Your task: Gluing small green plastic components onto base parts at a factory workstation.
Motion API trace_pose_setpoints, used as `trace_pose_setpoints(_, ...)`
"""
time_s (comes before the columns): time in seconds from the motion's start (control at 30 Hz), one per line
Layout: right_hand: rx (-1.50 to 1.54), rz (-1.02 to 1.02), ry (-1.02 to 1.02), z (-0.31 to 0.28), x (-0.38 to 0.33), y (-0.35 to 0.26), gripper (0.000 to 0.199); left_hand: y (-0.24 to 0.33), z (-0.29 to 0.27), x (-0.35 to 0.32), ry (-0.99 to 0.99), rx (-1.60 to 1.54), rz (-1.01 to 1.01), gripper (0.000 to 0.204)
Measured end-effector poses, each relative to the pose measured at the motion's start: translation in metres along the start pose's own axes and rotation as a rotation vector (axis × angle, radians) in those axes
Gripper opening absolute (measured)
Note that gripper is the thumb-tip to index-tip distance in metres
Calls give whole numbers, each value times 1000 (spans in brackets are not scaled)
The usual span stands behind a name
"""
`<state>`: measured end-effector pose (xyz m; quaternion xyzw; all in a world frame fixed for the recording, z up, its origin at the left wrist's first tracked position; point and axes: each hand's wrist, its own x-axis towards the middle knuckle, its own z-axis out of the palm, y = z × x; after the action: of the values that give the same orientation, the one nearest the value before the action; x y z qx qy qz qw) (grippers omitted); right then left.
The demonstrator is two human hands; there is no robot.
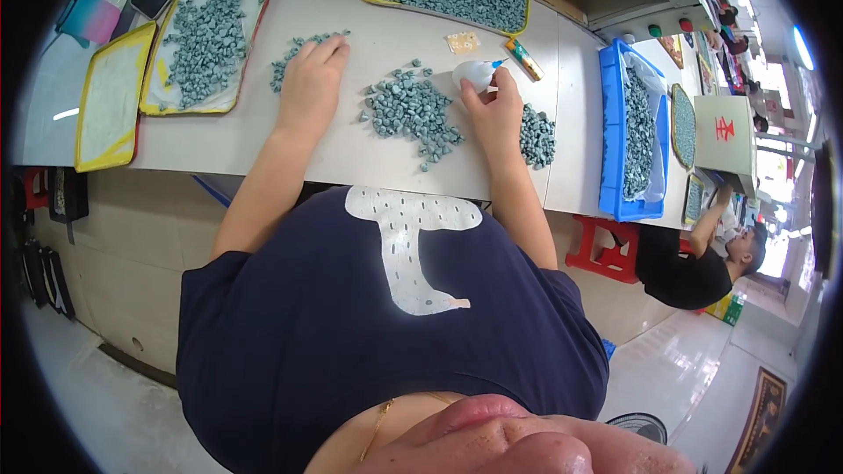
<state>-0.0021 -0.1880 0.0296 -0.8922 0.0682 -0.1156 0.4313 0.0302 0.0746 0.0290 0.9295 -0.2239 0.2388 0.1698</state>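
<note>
Right hand [499,114]: thumb and fingers pinching white, round, blue-tipped squeeze bottle [471,77], well in from near edge of white worktop [344,154]. Left hand [313,83]: fingers bent over small grey-green stones [279,72]; pinching one or not, cannot tell. Between hands, toward near edge: loose grey-green stone pile [408,110]. Far edge: yellow-rimmed tray [529,0], stone-filled.
</note>
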Motion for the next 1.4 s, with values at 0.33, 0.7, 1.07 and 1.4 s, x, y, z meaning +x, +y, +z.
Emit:
trace_pose_setpoints(0.33,-61,-239,132,-22,-86,-10,34,88,-63,-69,-22,-449,22,34)
trace_pose_setpoints(0.7,-55,-237,198,-22,-213,-50,45,126,-120,-178,-100,-278,223,69)
trace_pose_setpoints(1.07,-147,-545,124,-16,-373,-158,75,74,-226,-234,-216,-296,325,104)
trace_pose_setpoints(1.4,-358,-421,-241,-17,-273,-132,113,67,-136,-147,-502,-999,224,103)
